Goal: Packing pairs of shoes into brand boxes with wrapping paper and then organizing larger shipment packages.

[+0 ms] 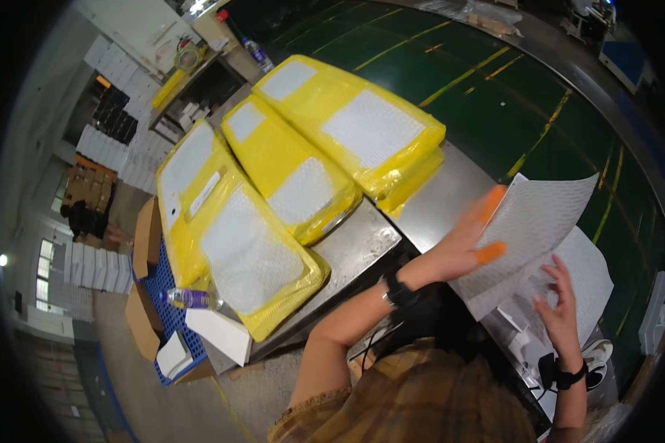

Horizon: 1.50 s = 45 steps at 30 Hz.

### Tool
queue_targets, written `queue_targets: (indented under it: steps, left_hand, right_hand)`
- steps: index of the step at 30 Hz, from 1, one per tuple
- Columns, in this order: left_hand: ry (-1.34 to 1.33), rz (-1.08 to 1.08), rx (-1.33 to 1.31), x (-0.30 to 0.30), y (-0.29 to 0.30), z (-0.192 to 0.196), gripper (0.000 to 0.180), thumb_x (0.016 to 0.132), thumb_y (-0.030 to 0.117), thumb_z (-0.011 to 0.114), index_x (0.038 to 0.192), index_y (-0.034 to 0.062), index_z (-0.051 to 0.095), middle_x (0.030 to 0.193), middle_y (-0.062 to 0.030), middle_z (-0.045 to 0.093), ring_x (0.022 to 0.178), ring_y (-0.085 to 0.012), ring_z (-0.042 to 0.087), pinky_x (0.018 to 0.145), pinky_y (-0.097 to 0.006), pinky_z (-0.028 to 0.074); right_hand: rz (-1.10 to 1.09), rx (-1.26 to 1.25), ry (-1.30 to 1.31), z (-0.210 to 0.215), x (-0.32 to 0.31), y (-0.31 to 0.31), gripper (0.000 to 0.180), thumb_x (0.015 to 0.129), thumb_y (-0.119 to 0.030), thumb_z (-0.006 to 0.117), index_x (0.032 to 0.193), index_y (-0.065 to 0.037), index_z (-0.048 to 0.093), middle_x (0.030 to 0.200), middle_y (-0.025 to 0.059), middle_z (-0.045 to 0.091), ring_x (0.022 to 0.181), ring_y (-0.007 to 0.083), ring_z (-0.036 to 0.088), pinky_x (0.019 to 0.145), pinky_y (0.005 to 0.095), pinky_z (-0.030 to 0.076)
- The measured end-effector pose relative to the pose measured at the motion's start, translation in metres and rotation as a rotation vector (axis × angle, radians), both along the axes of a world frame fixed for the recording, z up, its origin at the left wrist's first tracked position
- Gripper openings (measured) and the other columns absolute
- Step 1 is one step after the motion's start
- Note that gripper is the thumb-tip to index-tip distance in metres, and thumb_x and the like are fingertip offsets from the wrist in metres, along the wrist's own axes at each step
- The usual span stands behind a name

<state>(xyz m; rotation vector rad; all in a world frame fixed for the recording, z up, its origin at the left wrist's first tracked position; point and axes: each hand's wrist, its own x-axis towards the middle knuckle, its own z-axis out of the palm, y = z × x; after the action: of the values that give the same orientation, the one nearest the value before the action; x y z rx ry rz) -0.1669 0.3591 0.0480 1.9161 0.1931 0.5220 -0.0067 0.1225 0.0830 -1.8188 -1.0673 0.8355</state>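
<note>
My left hand (457, 249), with orange covers on its fingertips, is at the near left edge of a textured white sheet (536, 221) that looks like bubble wrap. The hand is a little blurred, with its thumb on one side of the edge and the sheet raised and curved. Below the sheet, my right hand (560, 306) has its fingers spread and holds nothing that I can see. More white sheeting (587, 284) lies behind that hand. Several yellow-wrapped packages (380, 133) with white bubbly patches rest on the metal table (451, 188) to my left.
A bottle with a purple label (191, 298) and a white box (220, 336) are by the near left package. Beside them is a blue perforated crate (159, 295) with cardboard flaps. Further off, a person (89, 220) is near stacked white boxes (100, 267). Green floor (488, 103) carries yellow lines.
</note>
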Motion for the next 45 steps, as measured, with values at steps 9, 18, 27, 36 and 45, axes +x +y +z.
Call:
queue_targets:
  steps: [9,18,27,36,45]
  left_hand:
    - [0.600,-0.790,1.019,0.108,-0.059,-0.022,0.059,0.080,0.049,0.069,0.125,0.0112,0.065,0.117,-0.0149,0.066,0.113,-0.0269,0.059,0.108,-0.051,0.030]
    - [0.461,-0.669,0.937,0.097,-0.077,-0.045,0.028,0.079,0.039,0.073,0.084,0.0119,0.075,0.085,-0.0077,0.072,0.084,-0.0245,0.067,0.092,-0.042,0.039]
    - [0.266,-0.594,0.885,0.096,-0.072,0.000,0.023,0.080,0.031,0.072,0.084,0.0085,0.069,0.072,-0.0088,0.067,0.077,-0.0290,0.066,0.086,-0.042,0.043]
    - [0.117,-0.334,0.674,0.045,-0.055,0.014,0.023,0.081,0.019,0.072,0.098,0.0056,0.066,0.078,-0.0062,0.064,0.073,-0.0272,0.060,0.076,-0.037,0.045]
    - [0.110,-0.258,0.393,0.071,-0.078,0.037,0.040,0.086,0.020,0.070,0.118,0.0007,0.058,0.082,-0.0145,0.063,0.077,-0.0343,0.062,0.076,-0.043,0.049]
  right_hand:
    - [-0.559,0.002,-0.370,-0.072,0.063,-0.174,0.050,0.086,-0.006,0.064,0.134,-0.002,0.053,0.146,0.0175,0.045,0.137,0.0324,0.040,0.114,0.0431,0.029]
    - [-0.972,-0.300,-1.554,-0.129,0.010,-0.307,0.061,0.087,-0.046,0.070,0.131,-0.006,0.057,0.137,0.0249,0.052,0.123,0.0423,0.053,0.097,0.0505,0.045]
    - [-1.292,-0.016,-0.376,-0.185,0.023,-0.340,0.078,0.079,-0.020,0.084,0.136,0.006,0.038,0.132,0.0206,0.048,0.114,0.0285,0.054,0.093,0.0399,0.049]
    - [-1.281,0.330,-0.516,-0.129,0.022,-0.251,0.085,0.075,0.000,0.083,0.139,-0.004,0.028,0.140,0.0175,0.035,0.107,0.0232,0.058,0.087,0.0314,0.054]
    - [-1.097,0.155,-0.514,-0.065,0.074,-0.317,0.030,0.082,-0.002,0.078,0.102,-0.003,0.057,0.100,0.0035,0.056,0.087,0.0120,0.050,0.081,0.0249,0.044]
